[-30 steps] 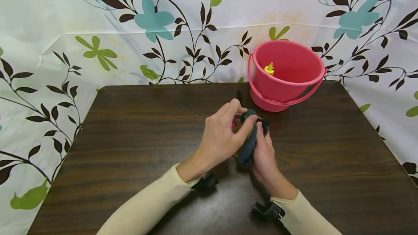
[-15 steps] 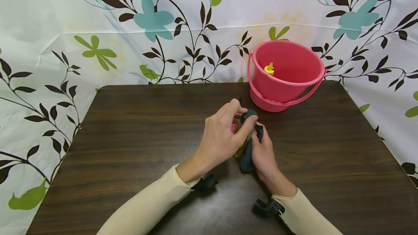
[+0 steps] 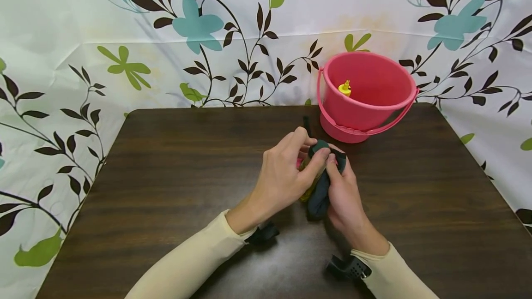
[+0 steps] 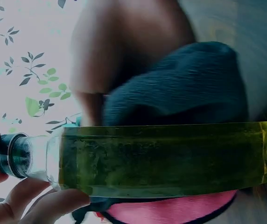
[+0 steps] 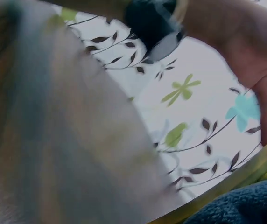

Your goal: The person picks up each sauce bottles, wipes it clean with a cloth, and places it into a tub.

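My left hand (image 3: 280, 170) holds a clear bottle (image 4: 161, 161) by its neck end, fingers at the dark green cap (image 4: 11, 155). Yellow-green liquid shows through the bottle, which lies lengthwise across the left wrist view. Against its side is a dark teal cloth (image 4: 185, 84), pinched by my right hand (image 3: 347, 197) between thumb and fingers near the cap. On the bottle's other side shows a pink piece with a black edge (image 4: 171, 209). The right wrist view catches only a corner of the cloth (image 5: 245, 205) and a strip of the bottle.
A pink bucket (image 3: 353, 128) stands at the back right of the dark wooden table (image 3: 187, 160), its handle hanging forward. Inside it a yellow nozzle top (image 3: 344, 88) shows. Behind the table hangs a leaf-patterned sheet (image 3: 232, 22). A narrow black strip (image 3: 306, 126) sticks up beyond my left fingers.
My right hand slid down a little with the cloth, then came back up and to the right, close to the cap. My left hand has stayed nearly still on the bottle.
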`<state>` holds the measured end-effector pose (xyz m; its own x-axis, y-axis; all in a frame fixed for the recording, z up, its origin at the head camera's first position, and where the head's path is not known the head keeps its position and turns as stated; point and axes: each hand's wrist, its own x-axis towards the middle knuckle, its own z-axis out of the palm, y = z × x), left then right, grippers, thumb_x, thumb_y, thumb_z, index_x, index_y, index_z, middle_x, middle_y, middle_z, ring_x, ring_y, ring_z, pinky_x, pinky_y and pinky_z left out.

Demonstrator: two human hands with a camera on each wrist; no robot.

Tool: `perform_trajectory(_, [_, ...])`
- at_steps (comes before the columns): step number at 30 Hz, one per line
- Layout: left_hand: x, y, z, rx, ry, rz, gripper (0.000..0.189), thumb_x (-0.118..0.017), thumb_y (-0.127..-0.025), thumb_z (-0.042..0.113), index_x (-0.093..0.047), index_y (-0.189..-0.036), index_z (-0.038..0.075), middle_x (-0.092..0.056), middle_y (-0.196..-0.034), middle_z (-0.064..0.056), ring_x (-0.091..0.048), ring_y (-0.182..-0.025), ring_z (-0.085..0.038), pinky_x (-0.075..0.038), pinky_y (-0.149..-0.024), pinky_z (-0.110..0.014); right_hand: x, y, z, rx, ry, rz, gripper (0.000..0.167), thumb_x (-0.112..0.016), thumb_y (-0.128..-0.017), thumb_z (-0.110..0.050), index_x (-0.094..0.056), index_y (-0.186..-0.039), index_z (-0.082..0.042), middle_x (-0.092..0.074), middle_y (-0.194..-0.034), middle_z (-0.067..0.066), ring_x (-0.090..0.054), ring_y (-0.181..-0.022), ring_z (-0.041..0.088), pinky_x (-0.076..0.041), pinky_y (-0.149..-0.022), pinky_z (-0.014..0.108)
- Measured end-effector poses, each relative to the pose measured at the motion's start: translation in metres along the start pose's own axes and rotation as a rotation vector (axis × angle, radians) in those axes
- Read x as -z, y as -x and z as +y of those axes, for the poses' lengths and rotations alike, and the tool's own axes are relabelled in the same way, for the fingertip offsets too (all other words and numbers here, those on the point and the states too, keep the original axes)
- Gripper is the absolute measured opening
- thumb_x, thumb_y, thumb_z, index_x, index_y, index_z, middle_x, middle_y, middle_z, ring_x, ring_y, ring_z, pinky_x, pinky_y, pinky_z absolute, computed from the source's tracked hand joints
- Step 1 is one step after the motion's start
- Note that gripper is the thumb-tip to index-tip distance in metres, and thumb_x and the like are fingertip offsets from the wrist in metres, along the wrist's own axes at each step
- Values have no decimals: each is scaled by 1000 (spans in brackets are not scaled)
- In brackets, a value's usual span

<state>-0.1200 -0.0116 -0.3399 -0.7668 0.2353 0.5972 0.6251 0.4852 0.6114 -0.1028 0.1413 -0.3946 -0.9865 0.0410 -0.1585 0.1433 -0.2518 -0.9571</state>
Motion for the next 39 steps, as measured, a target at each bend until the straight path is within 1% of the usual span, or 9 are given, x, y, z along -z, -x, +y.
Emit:
perform_trajectory(5, [-1,1,0,0,2,5,23,-69,-101,31,-59,-102,10,-74,-102,-5,-72,-82,-13,-60,-72,-31,-4,10,-20,55,-89,-40,42,-45,-112,-43,-46,-149,-24,-60,-130,-4,-63,-111,10,-56,-93,22])
perform_trajectory(12, [-2,1,2,12,37,-26,25,-70,-101,32,-56,-102,11,-75,-109,-5,-78,-92,-14,-64,-83,-30,-6,23,-44,135,-145,-49,46,-44,-110,-45,-43,-149,-20,-59,-129,0,-67,-104,9,-61,-89,24])
perform_trajectory(18, [-2,0,2,7,40,-17,24,-71,-101,30,-58,-103,10,-74,-107,-7,-79,-91,-15,-64,-81,-29,-7,24,-63,230,-178,-94,49,-44,-111,-41,-40,-154,-19,-46,-147,5,-58,-123,15,-59,-98,24])
perform_trajectory(21, [-2,0,1,6,36,-17,24,-71,-101,30,-58,-102,10,-74,-106,-7,-79,-91,-15,-64,-80,-29,-8,26,-73,260,-193,-92,48,-44,-111,-40,-39,-153,-18,-44,-149,6,-53,-130,19,-60,-97,26])
perform_trajectory(26, [-2,-1,2,-5,28,-13,25,-72,-101,30,-57,-98,10,-74,-104,-6,-79,-89,-15,-64,-78,-27,-8,31,-88,337,-234,-99,50,-44,-112,-37,-37,-157,-15,-39,-157,8,-41,-144,26,-56,-106,29])
perform_trajectory(30, [-2,-2,1,-8,40,-14,27,-73,-100,29,-56,-97,9,-75,-104,-6,-79,-89,-15,-64,-78,-26,-6,33,-95,403,-241,-91,52,-42,-113,-35,-37,-160,-13,-38,-160,11,-38,-148,30,-55,-109,31])
perform_trajectory(33, [-1,-2,1,-2,47,-24,26,-72,-100,29,-56,-99,9,-75,-105,-6,-79,-89,-16,-64,-78,-26,-4,33,-94,396,-206,-60,50,-43,-113,-35,-40,-157,-13,-40,-156,10,-41,-143,28,-56,-104,28])
perform_trajectory(37, [0,-2,1,12,34,-41,26,-71,-100,31,-56,-101,10,-75,-107,-6,-79,-89,-15,-64,-78,-28,0,33,-86,324,-131,-21,46,-45,-112,-37,-45,-153,-17,-44,-149,7,-48,-131,23,-58,-92,25])
perform_trajectory(39, [0,-3,2,18,26,-51,26,-71,-101,32,-56,-102,10,-75,-108,-5,-79,-89,-15,-64,-78,-29,1,33,-82,295,-109,-17,45,-45,-111,-39,-45,-152,-19,-45,-147,5,-51,-127,21,-58,-90,24])
